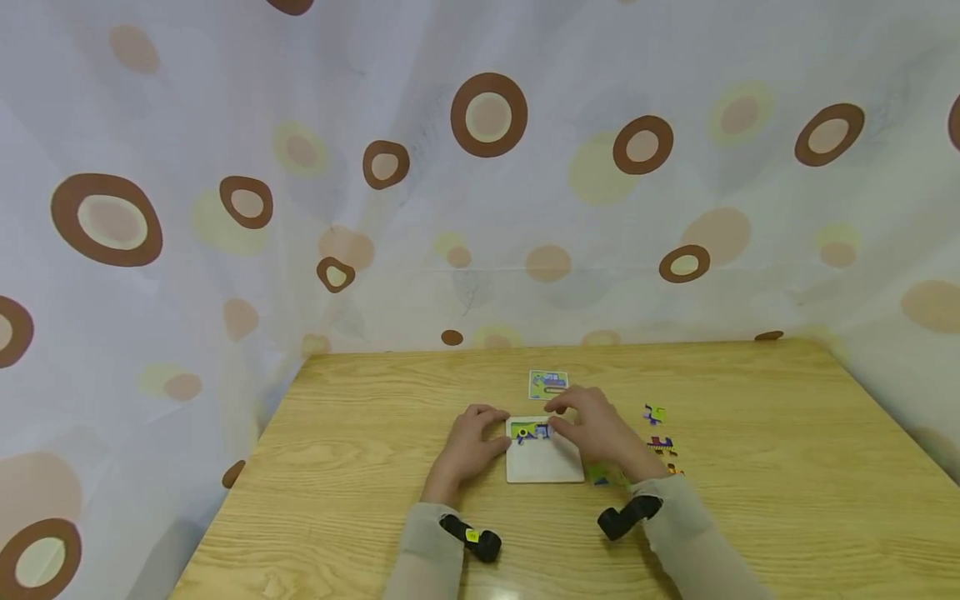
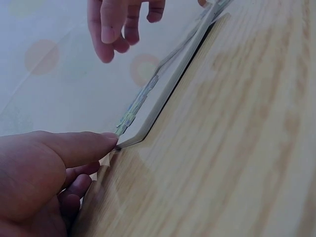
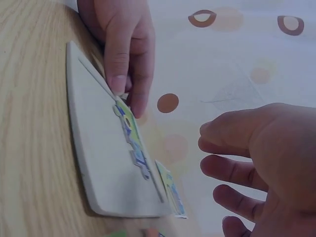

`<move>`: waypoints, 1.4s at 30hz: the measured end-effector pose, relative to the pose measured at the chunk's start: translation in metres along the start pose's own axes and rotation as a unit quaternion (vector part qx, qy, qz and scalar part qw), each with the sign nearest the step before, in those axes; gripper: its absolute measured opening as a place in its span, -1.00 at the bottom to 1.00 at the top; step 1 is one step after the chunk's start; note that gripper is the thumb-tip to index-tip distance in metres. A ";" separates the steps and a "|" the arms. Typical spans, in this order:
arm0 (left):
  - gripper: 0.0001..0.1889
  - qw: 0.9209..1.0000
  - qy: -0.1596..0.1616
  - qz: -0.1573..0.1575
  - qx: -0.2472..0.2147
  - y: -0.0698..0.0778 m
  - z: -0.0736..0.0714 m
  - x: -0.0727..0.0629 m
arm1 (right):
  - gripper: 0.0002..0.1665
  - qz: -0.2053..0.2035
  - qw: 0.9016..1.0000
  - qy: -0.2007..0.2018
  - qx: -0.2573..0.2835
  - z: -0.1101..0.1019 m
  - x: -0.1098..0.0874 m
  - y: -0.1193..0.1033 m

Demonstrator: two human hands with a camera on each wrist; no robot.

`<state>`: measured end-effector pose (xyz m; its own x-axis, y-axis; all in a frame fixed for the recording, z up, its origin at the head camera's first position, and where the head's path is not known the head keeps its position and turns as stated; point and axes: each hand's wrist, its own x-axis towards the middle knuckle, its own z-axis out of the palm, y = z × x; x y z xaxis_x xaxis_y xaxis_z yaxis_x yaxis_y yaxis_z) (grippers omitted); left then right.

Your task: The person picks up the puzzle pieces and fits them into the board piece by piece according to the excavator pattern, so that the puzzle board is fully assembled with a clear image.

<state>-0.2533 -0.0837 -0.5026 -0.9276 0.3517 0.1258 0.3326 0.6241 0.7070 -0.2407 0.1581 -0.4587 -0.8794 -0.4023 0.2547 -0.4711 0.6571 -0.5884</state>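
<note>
Thumb (image 2: pixel 89 148) of left hand (image 1: pixel 468 446) lies on the rim of white tray (image 1: pixel 543 468) at its far left corner, fingers bent along the outer side; edge is pinched there. Right hand (image 1: pixel 592 421) hovers over the tray's far right part, fingers loosely bent and apart; right wrist view shows nothing in its grasp.

Joined puzzle strip (image 1: pixel 531 430) sits in the tray along the far edge, starting at the left corner; green, yellow and blue print, knobbed lower side. Rest of tray floor bare white.

Picture card (image 1: pixel 548 384) lies flat just beyond the tray, vehicle printed on green. Right of the right hand, in a rough column: green-purple piece (image 1: pixel 654 413), red-blue piece (image 1: pixel 661 444), orange piece (image 1: pixel 673 469) partly behind the wrist. Green piece (image 1: pixel 598 474) beside tray's near right corner, partly covered by the right arm.

Black straps on both wrists, over pale sleeves. All on wooden table (image 1: pixel 360 467); pale cloth (image 1: pixel 420 83) with brown rings and tan spots behind and at the sides.
</note>
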 end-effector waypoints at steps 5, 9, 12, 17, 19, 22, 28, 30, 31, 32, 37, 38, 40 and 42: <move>-0.60 1.000 0.002 -0.001 0.001 -0.001 -0.001 0.000 | -0.78 -0.004 1.000 0.012 -0.004 -0.009 -0.004 -0.003; -0.60 1.000 0.002 0.001 0.002 -0.001 -0.001 0.000 | -0.79 -0.007 1.000 0.019 -0.008 -0.015 -0.008 -0.003; -0.60 1.000 0.001 0.002 -0.002 -0.001 0.000 -0.001 | -0.79 -0.014 0.999 0.030 -0.012 -0.022 -0.011 -0.001; -0.60 1.000 -0.003 -0.005 -0.002 -0.003 0.003 -0.001 | -0.78 -0.031 0.998 0.051 -0.020 -0.036 -0.018 0.006; -0.60 1.000 -0.003 -0.006 0.001 -0.004 0.004 0.000 | -0.77 -0.029 0.998 0.056 -0.025 -0.042 -0.021 0.009; -0.60 1.000 0.002 -0.005 0.005 -0.005 0.004 0.001 | -0.76 -0.015 0.998 0.059 -0.028 -0.049 -0.024 0.012; -0.60 1.000 0.003 -0.010 0.003 -0.004 0.003 0.001 | -0.75 0.013 0.998 0.057 -0.026 -0.057 -0.030 0.021; -0.60 1.000 0.000 -0.012 0.001 -0.004 0.003 0.001 | -0.74 0.019 0.998 0.059 -0.031 -0.059 -0.032 0.026; -0.60 1.000 0.000 -0.013 0.002 -0.004 0.002 0.001 | -0.74 0.021 0.997 0.061 -0.032 -0.060 -0.033 0.029; -0.60 1.000 0.000 -0.013 0.002 -0.004 0.002 0.000 | -0.74 0.023 0.997 0.063 -0.035 -0.061 -0.035 0.032; -0.60 1.000 0.002 -0.011 0.006 -0.003 0.001 0.000 | -0.73 0.031 0.997 0.069 -0.030 -0.065 -0.040 0.045; -0.60 1.000 0.002 -0.011 0.006 -0.002 0.001 0.000 | -0.73 0.033 0.997 0.068 -0.027 -0.065 -0.041 0.047; -0.60 1.000 0.002 -0.010 0.007 -0.002 0.001 0.000 | -0.71 0.038 0.997 0.066 -0.024 -0.066 -0.042 0.051; -0.60 1.000 0.002 -0.010 0.006 -0.001 0.000 0.000 | -0.71 0.044 0.997 0.063 -0.020 -0.066 -0.043 0.054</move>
<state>-0.2538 -0.0842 -0.5037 -0.9348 0.3362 0.1149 0.3162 0.6399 0.7004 -0.2327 0.2536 -0.4507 -0.9177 -0.2602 0.3002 -0.3924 0.7123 -0.5820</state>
